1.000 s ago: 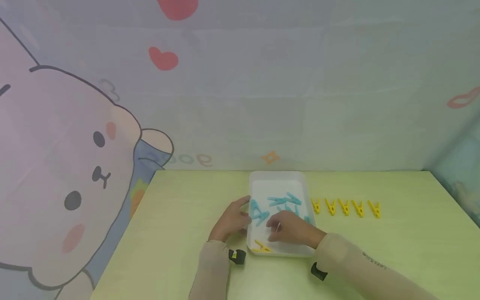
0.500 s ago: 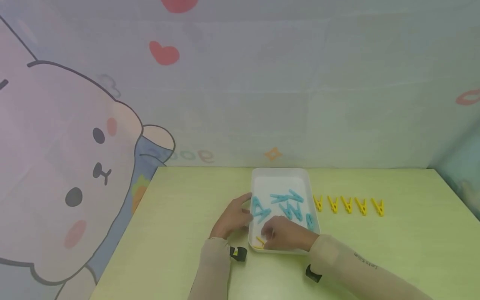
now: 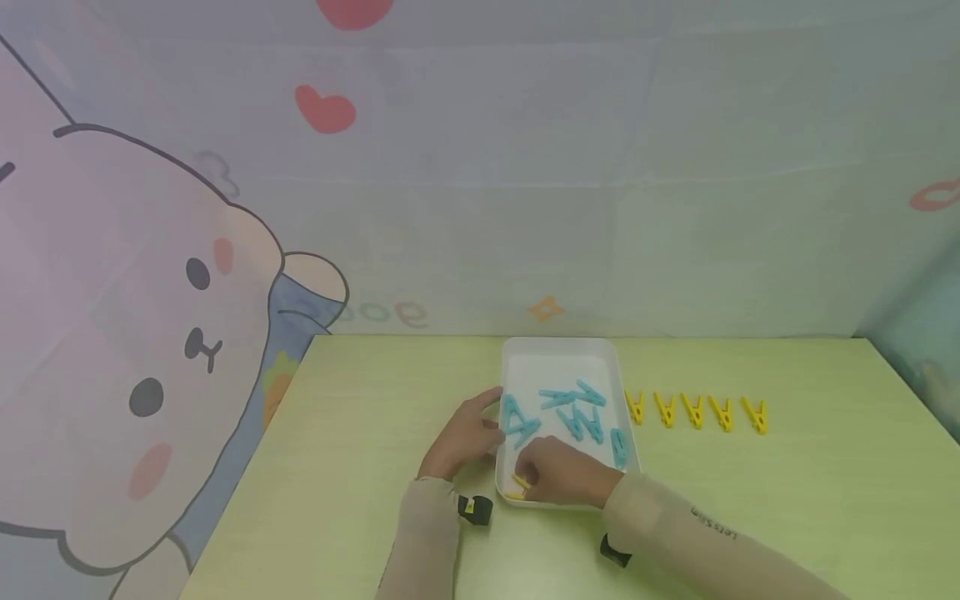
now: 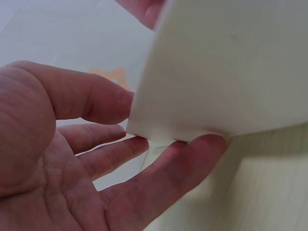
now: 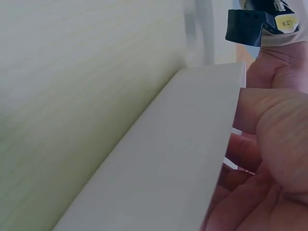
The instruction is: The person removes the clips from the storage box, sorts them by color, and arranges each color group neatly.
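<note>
A white tray (image 3: 558, 360) sits on the table with several light blue clothespins (image 3: 591, 393) lying in it. My left hand (image 3: 461, 437) holds the tray's left side. In the left wrist view its thumb lies against the tray wall (image 4: 216, 72), the fingers along the lower edge. My right hand (image 3: 561, 472) is down in the near left corner, fingers curled at a yellow clothespin (image 3: 520, 481). Only the clothespin's leg ends show, pointing left; the hand covers the rest. In the right wrist view the outer tray wall (image 5: 173, 139) hides the right fingertips and the clothespin.
Several yellow clothespins (image 3: 693, 411) stand in a row on the table, right of the tray. The pale green table (image 3: 390, 392) ends at a printed cloth backdrop (image 3: 480, 167). Black straps with camera mounts sit at both wrists.
My right hand has moved left and toward the near edge of the tray, from beside the blue clothespins onto the yellow one. The left hand stays at the tray's side.
</note>
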{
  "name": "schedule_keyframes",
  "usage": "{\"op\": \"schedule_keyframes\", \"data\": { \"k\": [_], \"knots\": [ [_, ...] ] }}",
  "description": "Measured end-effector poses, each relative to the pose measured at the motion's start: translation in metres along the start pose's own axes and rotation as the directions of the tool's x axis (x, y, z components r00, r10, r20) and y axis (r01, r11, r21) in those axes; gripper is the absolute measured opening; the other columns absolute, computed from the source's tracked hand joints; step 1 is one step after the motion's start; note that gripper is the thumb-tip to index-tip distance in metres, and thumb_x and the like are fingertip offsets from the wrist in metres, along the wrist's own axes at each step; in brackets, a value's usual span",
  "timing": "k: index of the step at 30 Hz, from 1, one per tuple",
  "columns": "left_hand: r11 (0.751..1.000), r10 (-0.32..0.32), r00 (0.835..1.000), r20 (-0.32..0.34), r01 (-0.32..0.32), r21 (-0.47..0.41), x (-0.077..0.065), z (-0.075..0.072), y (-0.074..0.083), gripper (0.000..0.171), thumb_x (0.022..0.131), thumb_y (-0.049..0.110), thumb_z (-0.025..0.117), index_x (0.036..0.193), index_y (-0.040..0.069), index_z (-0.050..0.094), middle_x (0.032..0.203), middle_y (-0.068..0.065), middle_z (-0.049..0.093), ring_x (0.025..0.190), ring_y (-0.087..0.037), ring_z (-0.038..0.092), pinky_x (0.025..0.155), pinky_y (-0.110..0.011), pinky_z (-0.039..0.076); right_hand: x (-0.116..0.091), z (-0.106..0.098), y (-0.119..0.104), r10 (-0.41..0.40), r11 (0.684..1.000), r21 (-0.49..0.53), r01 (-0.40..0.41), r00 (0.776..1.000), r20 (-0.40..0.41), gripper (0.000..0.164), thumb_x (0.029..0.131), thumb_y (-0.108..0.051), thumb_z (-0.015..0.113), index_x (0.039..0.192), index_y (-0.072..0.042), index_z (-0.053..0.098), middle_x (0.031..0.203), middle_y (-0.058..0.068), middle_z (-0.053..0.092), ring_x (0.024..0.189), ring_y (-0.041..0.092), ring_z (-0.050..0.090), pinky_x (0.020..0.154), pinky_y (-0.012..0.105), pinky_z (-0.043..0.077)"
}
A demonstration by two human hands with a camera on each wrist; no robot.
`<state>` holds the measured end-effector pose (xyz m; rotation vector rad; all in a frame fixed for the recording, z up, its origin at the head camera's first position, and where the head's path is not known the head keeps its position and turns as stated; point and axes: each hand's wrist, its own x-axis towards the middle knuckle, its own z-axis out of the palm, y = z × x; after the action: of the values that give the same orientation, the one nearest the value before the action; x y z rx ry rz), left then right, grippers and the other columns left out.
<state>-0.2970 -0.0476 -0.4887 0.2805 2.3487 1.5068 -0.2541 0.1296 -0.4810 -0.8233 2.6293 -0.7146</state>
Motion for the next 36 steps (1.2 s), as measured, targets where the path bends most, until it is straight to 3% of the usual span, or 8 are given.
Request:
{"op": "schedule_keyframes", "data": {
  "k": [6, 12, 16, 19, 26, 36],
  "knots": [
    [1.000, 0.004, 1.000, -0.004, -0.003, 0.024, 0.000, 0.000, 0.000, 0.073, 0.073, 0.000, 0.054, 0.141, 0.012, 0.032, 0.134, -0.008, 0.044, 0.096, -0.024, 0.058, 0.068, -0.033, 0.049, 0.002, 0.000, 0.002, 0.002, 1.000, -0.025, -0.002, 1.000, 0.007, 0.017, 0.069, -0.015, 0.071, 0.086, -0.011, 0.068, 0.068, -0.011, 0.052, 0.064, 0.007, 0.047, 0.062, 0.023, 0.040],
    [0.999, 0.009, 1.000, -0.015, -0.008, 0.043, 0.000, -0.001, 0.001, 0.074, 0.072, 0.000, 0.054, 0.141, 0.012, 0.033, 0.134, -0.007, 0.044, 0.097, -0.023, 0.058, 0.070, -0.034, 0.048, 0.001, -0.003, 0.004, 0.061, 0.998, -0.016, -0.061, 0.998, 0.033, 0.021, 0.069, -0.019, 0.070, 0.089, -0.012, 0.067, 0.074, -0.010, 0.054, 0.069, 0.008, 0.048, 0.065, 0.026, 0.041],
    [0.998, 0.011, 1.000, -0.019, -0.010, 0.055, 0.001, 0.000, 0.000, 0.073, 0.072, 0.000, 0.054, 0.141, 0.012, 0.033, 0.135, -0.006, 0.043, 0.098, -0.022, 0.057, 0.074, -0.035, 0.047, 0.001, -0.007, 0.007, 0.111, 0.993, 0.044, -0.113, 0.993, 0.051, 0.023, 0.071, -0.019, 0.069, 0.092, -0.011, 0.067, 0.079, -0.008, 0.056, 0.073, 0.010, 0.050, 0.067, 0.028, 0.043],
    [0.998, 0.009, 1.000, -0.020, -0.008, 0.062, 0.002, 0.000, -0.001, 0.072, 0.073, 0.001, 0.054, 0.141, 0.013, 0.034, 0.135, -0.006, 0.044, 0.098, -0.022, 0.056, 0.075, -0.035, 0.047, -0.001, -0.012, 0.009, 0.140, 0.978, 0.147, -0.147, 0.989, 0.053, 0.030, 0.072, -0.016, 0.067, 0.100, -0.006, 0.066, 0.084, -0.004, 0.057, 0.070, 0.011, 0.053, 0.064, 0.029, 0.044],
    [0.998, -0.005, 1.000, -0.014, 0.006, 0.056, 0.002, 0.000, -0.002, 0.071, 0.075, 0.002, 0.056, 0.141, 0.013, 0.033, 0.134, -0.007, 0.044, 0.099, -0.024, 0.057, 0.076, -0.037, 0.047, -0.010, -0.028, 0.018, 0.114, 0.887, 0.443, -0.129, 0.992, 0.062, 0.036, 0.079, -0.014, 0.062, 0.112, 0.000, 0.059, 0.088, 0.004, 0.059, 0.060, 0.020, 0.062, 0.055, 0.033, 0.050],
    [0.999, -0.018, 0.999, -0.028, 0.019, 0.046, 0.003, -0.002, -0.002, 0.072, 0.074, 0.000, 0.054, 0.141, 0.013, 0.032, 0.131, -0.007, 0.046, 0.098, -0.024, 0.056, 0.073, -0.036, 0.048, -0.017, -0.045, 0.037, 0.197, 0.763, 0.625, -0.164, 0.980, 0.017, 0.039, 0.079, -0.015, 0.066, 0.113, 0.000, 0.058, 0.094, 0.012, 0.058, 0.068, 0.027, 0.063, 0.058, 0.037, 0.052]
  ]
}}
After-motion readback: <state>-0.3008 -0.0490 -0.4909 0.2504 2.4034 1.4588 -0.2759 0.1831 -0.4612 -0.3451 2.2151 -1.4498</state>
